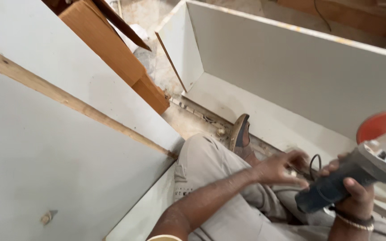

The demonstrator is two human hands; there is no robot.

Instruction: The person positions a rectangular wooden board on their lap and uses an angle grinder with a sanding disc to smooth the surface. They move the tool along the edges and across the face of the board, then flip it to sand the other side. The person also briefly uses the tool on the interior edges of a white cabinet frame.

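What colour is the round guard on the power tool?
The guard is orange-red, seen best in the head view.

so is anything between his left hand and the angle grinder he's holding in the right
Nothing solid. The left hand reaches toward the rear end of the angle grinder, gripped by the right hand. Only the grinder's black cord loops between them, near the left fingertips; whether they touch it is unclear.

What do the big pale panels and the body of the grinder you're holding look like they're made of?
Pale panels: likely laminated board, with a smooth matte grey face and a raw wood strip at the edge. Grinder in the right hand: dark blue body, probably plastic; grey head looks like cast metal.
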